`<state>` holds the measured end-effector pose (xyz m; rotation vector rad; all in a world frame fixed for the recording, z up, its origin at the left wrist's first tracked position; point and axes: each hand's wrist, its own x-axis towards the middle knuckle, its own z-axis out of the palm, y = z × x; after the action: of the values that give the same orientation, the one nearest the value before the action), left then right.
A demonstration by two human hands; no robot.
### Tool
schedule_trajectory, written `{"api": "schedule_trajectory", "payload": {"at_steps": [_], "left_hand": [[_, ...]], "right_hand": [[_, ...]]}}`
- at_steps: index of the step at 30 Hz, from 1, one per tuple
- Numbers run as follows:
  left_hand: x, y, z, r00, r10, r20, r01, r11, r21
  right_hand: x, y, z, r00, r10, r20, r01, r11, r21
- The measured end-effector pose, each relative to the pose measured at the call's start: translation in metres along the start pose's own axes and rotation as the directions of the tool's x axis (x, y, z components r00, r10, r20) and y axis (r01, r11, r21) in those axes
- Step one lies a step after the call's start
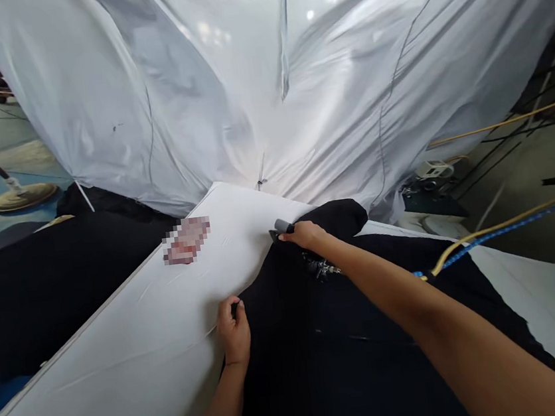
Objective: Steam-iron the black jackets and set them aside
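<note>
A black garment point(324, 349) lies spread over a white padded table point(124, 359). My left hand point(234, 333) pinches the garment's left edge, fingers closed on the cloth. My right hand point(305, 235) reaches further out and grips a small grey-handled tool point(282, 226), pressed against the garment's far edge. A metal clip or buckle point(320, 268) shows on the cloth just under my right wrist.
A large white sheet point(293, 79) hangs behind the table. More black fabric point(55, 280) is heaped to the left. A yellow and blue cord point(500, 229) runs in from the right. A floor stand base point(23, 195) sits at far left. A blurred patch point(186, 240) lies on the table.
</note>
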<state>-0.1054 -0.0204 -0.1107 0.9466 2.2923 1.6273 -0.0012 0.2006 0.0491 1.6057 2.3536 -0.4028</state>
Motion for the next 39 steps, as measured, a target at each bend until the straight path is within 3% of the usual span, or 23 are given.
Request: {"api": "schedule_trajectory", "payload": {"at_steps": [3,6,8,10,12,14,18,21,25,27,29,32,35,37,39], "left_hand": [[0.002,0.011,-0.005,0.999,0.032,0.005,-0.032,0.995,0.091],[0.001,0.041,0.001,0.991,0.131,-0.031,-0.114,0.941,0.319],[-0.001,0.062,0.014,0.96,0.256,0.114,-0.28,0.866,0.414],[-0.005,0.071,0.033,0.884,0.32,0.341,-0.448,0.789,0.421],[-0.007,0.065,0.05,0.834,0.289,0.469,-0.503,0.746,0.435],[-0.007,0.049,0.059,0.83,0.243,0.502,-0.493,0.741,0.456],[-0.004,0.029,0.055,0.855,0.248,0.456,-0.455,0.78,0.429],[-0.004,0.032,0.05,0.862,0.271,0.428,-0.453,0.791,0.412],[0.0,0.035,0.053,0.847,0.262,0.463,-0.481,0.749,0.455],[0.002,0.037,0.055,0.843,0.243,0.48,-0.486,0.726,0.486],[0.001,0.043,0.053,0.837,0.223,0.5,-0.496,0.697,0.518],[-0.015,0.059,0.043,0.79,0.26,0.555,-0.583,0.598,0.55],[-0.041,0.065,0.026,0.729,0.302,0.615,-0.669,0.504,0.546],[-0.054,0.058,0.018,0.721,0.278,0.635,-0.673,0.497,0.547],[-0.058,0.047,0.015,0.719,0.24,0.652,-0.668,0.5,0.552]], "right_hand": [[-0.011,0.03,0.0,0.995,0.086,-0.051,-0.087,0.996,-0.011],[-0.035,0.069,0.009,0.996,0.083,-0.01,-0.084,0.996,-0.033],[-0.049,0.093,0.018,0.992,0.123,0.013,-0.123,0.992,-0.015],[-0.058,0.117,0.025,0.982,0.189,0.02,-0.19,0.982,0.02],[-0.059,0.143,0.025,0.965,0.261,0.014,-0.262,0.964,0.047],[-0.055,0.175,0.02,0.941,0.339,-0.008,-0.338,0.939,0.06],[-0.049,0.257,0.005,0.844,0.535,-0.044,-0.527,0.842,0.116],[-0.055,0.325,0.0,0.744,0.66,-0.105,-0.644,0.75,0.15],[-0.071,0.393,-0.002,0.668,0.732,-0.132,-0.72,0.681,0.136],[-0.082,0.405,-0.005,0.675,0.727,-0.123,-0.72,0.686,0.102],[-0.097,0.398,-0.007,0.731,0.674,-0.106,-0.671,0.738,0.07],[-0.126,0.366,0.0,0.839,0.54,-0.062,-0.537,0.842,0.061],[-0.156,0.335,0.02,0.912,0.41,-0.011,-0.409,0.911,0.058],[-0.171,0.331,0.036,0.927,0.375,0.026,-0.376,0.926,0.044],[-0.179,0.343,0.046,0.915,0.402,0.049,-0.404,0.914,0.046]]}}
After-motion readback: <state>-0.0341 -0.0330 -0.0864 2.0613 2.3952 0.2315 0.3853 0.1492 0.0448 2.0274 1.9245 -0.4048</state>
